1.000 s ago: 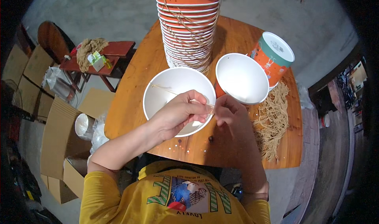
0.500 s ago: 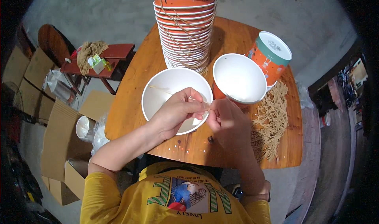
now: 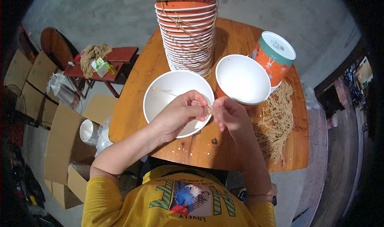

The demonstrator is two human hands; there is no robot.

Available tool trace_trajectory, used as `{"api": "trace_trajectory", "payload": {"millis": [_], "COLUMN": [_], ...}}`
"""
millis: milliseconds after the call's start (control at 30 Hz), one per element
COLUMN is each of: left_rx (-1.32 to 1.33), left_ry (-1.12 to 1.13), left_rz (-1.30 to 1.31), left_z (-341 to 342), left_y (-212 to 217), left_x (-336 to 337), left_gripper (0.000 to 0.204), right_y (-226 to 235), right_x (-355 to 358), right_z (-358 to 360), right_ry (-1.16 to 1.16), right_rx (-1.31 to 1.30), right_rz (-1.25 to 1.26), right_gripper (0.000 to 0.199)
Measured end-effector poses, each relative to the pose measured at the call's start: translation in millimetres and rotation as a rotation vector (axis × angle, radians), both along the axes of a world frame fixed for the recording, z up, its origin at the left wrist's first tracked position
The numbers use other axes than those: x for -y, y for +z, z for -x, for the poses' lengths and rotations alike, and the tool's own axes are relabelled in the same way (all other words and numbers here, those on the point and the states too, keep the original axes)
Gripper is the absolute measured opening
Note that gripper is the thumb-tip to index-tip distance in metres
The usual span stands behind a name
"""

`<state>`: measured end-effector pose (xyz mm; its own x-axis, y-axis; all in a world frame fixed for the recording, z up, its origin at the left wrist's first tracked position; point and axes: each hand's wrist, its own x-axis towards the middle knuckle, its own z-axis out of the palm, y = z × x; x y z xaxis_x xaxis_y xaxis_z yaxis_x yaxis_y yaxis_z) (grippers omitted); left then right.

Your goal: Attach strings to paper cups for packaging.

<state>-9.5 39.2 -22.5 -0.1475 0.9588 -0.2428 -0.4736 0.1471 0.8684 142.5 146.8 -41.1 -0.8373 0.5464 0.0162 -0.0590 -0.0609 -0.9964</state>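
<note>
A tan cord slants from the far-left wall of a white-lined bucket, its long axis running rightward and slightly nearer, to 2 hands. The left hand pinches it; the right hand's fingers curl narrow beside it, grip unclear. The bucket's mouth faces up on a wooden table; a red bench stands left.

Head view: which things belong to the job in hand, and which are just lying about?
Likely in the job: thin tan cord, pinched by the left hand, with the right hand close by; white-lined bucket beneath; nested bucket stack; second open bucket; inverted bucket; tan cord pile.

Apparently just lying about: cardboard box; red bench; round wooden board.
</note>
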Motion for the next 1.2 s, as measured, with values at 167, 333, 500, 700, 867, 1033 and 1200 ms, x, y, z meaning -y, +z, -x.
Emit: {"api": "trace_trajectory", "payload": {"millis": [167,333,500,700,867,1033,1200], "left_rx": [-0.099,-0.037,0.103,0.155,0.165,0.186,0.136], "left_ry": [0.042,0.034,0.041,0.07,0.001,0.007,0.023], "left_rz": [-0.005,0.03,0.033,0.032,-0.012,0.002,-0.024], "left_z": [-6.1,-3.1,2.9,3.2,8.0,7.3,4.9], "left_y": [1.1,2.8,-1.4,-2.8,-7.5,-4.6,-4.5], "left_x": [0.4,1.1,1.6,1.2,2.4,3.1,2.4], "left_gripper": [0.017,0.017,0.016,0.014,0.015,0.015,0.015], "right_y": [-1.1,-1.6,-5.5,-0.7,0.7,2.7,6.0], "right_x": [1.9,0.9,6.3,13.6,19.2,20.4,20.7], "right_z": [-0.3,-1.3,0.9,-0.8,2.4,3.6,1.7], "right_ry": [-0.02,-0.006,-0.118,-0.265,-0.366,-0.369,-0.36], "right_rx": [-0.005,-0.017,0.002,0.003,-0.053,-0.081,-0.011], "right_rz": [-0.012,0.002,-0.143,-0.699,-0.879,-0.909,-0.991], "right_gripper": [0.009,0.009,0.004,0.014,0.016,0.015,0.017]}}
